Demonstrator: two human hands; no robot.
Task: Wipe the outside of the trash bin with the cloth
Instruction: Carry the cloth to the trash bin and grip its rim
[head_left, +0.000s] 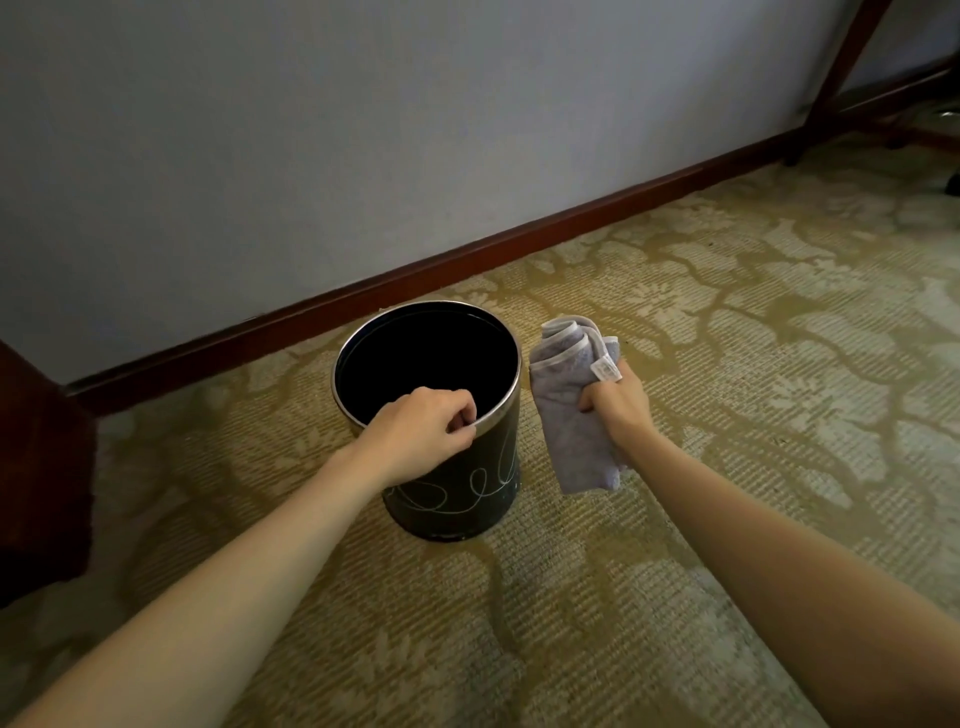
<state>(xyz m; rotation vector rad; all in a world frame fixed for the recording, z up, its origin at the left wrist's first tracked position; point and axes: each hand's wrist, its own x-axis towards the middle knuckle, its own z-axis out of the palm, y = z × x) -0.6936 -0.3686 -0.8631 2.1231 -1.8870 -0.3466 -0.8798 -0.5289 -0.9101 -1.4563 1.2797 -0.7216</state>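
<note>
Both hands are working: left hand (423, 431) is curling fingers over the trash bin (457, 483) rim, steadying it; right hand (618, 402), just beside, is gripping the bunched cloth (569, 415), which I should be pressing flat against its wall.

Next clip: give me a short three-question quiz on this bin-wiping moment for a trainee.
1. True or false: the cloth is pressed flat on the bin wall.
2. Which hand grips the bin's rim?
3. The bin stands on: A) tile B) carpet C) a table.

Key:
1. False; the right hand holds it bunched beside the bin.
2. The left hand.
3. B.
</note>
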